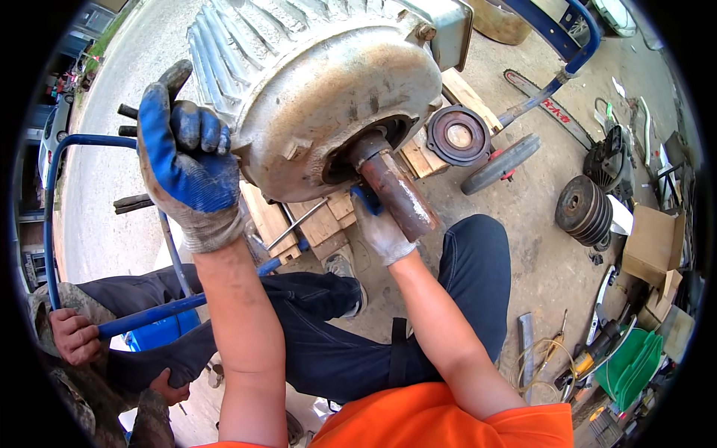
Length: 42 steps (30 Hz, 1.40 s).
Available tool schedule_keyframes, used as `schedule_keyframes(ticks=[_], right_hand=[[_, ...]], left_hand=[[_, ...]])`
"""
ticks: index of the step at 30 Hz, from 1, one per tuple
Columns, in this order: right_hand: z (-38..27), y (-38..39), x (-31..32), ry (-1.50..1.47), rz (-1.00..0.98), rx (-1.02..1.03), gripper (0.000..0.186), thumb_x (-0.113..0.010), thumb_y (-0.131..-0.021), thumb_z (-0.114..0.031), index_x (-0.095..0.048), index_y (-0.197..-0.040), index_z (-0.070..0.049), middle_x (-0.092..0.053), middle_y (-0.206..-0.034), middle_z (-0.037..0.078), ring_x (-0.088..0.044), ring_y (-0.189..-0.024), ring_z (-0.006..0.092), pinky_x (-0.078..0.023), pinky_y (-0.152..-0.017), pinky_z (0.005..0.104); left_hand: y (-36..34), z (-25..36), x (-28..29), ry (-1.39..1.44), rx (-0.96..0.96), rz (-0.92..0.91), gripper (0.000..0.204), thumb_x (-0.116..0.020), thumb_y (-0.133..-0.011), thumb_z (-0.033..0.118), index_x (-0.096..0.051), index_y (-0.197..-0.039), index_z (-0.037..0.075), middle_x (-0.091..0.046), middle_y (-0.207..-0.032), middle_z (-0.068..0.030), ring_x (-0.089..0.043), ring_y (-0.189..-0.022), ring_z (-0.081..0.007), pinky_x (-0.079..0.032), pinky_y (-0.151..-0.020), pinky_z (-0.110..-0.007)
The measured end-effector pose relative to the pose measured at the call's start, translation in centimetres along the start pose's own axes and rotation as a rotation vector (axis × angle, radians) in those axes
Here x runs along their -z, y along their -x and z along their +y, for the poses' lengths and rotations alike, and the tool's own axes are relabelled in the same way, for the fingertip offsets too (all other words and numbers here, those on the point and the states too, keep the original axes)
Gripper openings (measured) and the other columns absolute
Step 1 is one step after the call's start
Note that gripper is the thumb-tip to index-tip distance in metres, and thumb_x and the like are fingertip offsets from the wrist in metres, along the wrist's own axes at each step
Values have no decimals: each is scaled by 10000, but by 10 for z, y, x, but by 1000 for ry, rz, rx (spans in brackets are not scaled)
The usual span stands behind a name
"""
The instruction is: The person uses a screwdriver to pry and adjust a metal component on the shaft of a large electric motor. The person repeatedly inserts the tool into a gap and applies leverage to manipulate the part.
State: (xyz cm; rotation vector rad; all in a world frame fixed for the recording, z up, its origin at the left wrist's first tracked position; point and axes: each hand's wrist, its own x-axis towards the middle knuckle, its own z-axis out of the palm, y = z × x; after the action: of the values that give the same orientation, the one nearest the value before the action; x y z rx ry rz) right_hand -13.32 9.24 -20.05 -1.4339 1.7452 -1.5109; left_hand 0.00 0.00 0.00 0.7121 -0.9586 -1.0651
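A large electric motor [321, 112] with cooling fins and a worn, dirty end face fills the upper middle. Its thick rusty shaft [399, 194] sticks out of the round opening toward me. Beside the housing's left edge is my left hand [190, 153] in a blue and grey work glove, its fingers curled in; whatever lies inside them is hidden. My right hand [382, 228], also gloved, is closed against the underside of the shaft near the opening. The shaft covers part of its fingers.
Under the motor are wooden blocks [321, 224] and a metal rod [299, 222]. A ring-shaped cover [458, 136], wheel [500, 164], chainsaw [609, 157], grooved pulley [581, 209] and cardboard box [653, 246] lie right. At left, another person's hand [75, 336] grips a blue cart handle [149, 315].
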Motion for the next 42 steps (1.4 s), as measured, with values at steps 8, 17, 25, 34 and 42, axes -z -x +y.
schedule_keyframes(ticks=[8, 17, 25, 34, 42], right_hand=[[-7, 5, 3, -103, -90, -186, 317, -695, -783, -169, -648, -1083, -77, -658, -985, 164, -628, -910, 366, -512, -780, 414], [-5, 2, 3, 22, -70, -89, 316, -679, -806, -210, -649, -1093, -81, -655, -1021, 166, -618, -947, 364, -499, -824, 425], [-5, 0, 5, -57, -106, -155, 338, -674, -813, -219, -639, -1121, -82, -647, -1062, 161, -613, -976, 355, -496, -836, 415], [0, -1, -1, 5, -71, -85, 317, -673, -807, -197, -644, -1099, -75, -659, -1006, 159, -627, -932, 357, -502, -807, 408], [0, 2, -1, -52, -136, -195, 338, -677, -798, -167, -632, -1119, -71, -661, -1024, 143, -633, -940, 332, -502, -808, 391]], left_hand=[[2, 1, 4, 31, -4, -34, 395, -450, -1003, 247, -528, -1228, -69, -309, -604, 58, -278, -535, -60, -264, -507, -235], [0, 1, 5, 42, 3, -59, 398, -444, -1005, 242, -522, -1230, -77, -315, -599, 58, -279, -536, -54, -270, -509, -225], [1, 0, 2, 28, 12, -52, 406, -448, -1003, 257, -516, -1244, -62, -291, -605, 58, -277, -542, -60, -263, -518, -240], [-1, 2, 6, 23, 15, -92, 409, -453, -1003, 222, -474, -1284, -73, -304, -625, 58, -294, -554, -48, -282, -508, -214], [-14, 12, 22, 153, 268, -128, 426, -537, -921, 190, -518, -1282, -34, -610, -851, -69, -525, -664, -114, -429, -543, -216]])
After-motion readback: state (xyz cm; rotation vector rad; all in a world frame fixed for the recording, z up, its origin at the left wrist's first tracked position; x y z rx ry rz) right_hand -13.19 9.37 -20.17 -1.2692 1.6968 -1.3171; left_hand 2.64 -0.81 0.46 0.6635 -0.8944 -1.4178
